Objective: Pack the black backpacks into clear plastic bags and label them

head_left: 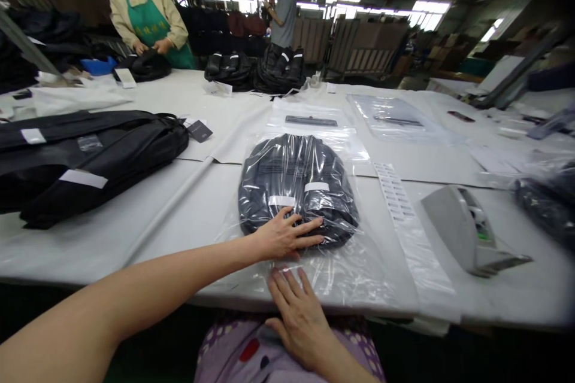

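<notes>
In front of me a black backpack lies flat inside a clear plastic bag, its straps wrapped with white bands. My left hand rests on the bagged backpack near its lower edge, fingers spread and pointing right. Just below it, my right hand lies flat on the bag's loose near end at the table edge, fingers stretched forward. Neither hand grips anything. The plastic is wrinkled and shiny under both hands.
To the left lies another black backpack with a dark tag. At right are a label sheet and a grey tape dispenser. Flat clear bags lie farther back. Across the table a person in a green apron handles a black item.
</notes>
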### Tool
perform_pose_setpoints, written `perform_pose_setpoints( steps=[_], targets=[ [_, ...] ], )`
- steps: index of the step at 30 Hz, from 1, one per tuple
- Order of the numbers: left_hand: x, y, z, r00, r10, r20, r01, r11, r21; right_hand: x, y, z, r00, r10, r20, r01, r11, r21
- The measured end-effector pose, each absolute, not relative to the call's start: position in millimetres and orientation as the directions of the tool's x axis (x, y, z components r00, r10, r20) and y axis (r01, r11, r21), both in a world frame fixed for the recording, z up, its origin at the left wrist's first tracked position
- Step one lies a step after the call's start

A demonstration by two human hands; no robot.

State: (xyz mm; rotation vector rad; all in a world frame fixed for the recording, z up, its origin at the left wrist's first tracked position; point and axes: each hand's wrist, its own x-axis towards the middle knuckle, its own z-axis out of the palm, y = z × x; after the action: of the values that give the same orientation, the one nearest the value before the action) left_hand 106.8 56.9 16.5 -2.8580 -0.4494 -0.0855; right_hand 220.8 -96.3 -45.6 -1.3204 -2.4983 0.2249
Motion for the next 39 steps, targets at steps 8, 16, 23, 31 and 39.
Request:
perform_pose_setpoints(
  steps=[8,16,23,31,39],
  targets=[
    [108,60,14,0.957,0.268,0.115,0.287,-0.933,-0.218,308,-127,-21,-0.456,0.685,0.568,0.744,0.644,-0.178],
    [108,60,16,0.957,0.279,0.085,0.290,-0.934,-0.206,394,-112,-42,0.539,0.830,0.146,0.668,-0.315,-0.675],
    [100,59,19,0.976,0.213,0.047,0.218,-0.962,-0.166,415,-118,-52,0.478,0.875,-0.077,0.525,-0.355,-0.773],
    [100,58,19,0.973,0.228,0.020,0.229,-0.966,-0.123,373,-82,36,-0.106,0.771,0.628,0.838,0.409,-0.361],
    [99,56,23,0.973,0.223,0.056,0.225,-0.974,-0.033,330,-4,9,-0.538,0.665,0.518,0.673,0.709,-0.212]
  ],
)
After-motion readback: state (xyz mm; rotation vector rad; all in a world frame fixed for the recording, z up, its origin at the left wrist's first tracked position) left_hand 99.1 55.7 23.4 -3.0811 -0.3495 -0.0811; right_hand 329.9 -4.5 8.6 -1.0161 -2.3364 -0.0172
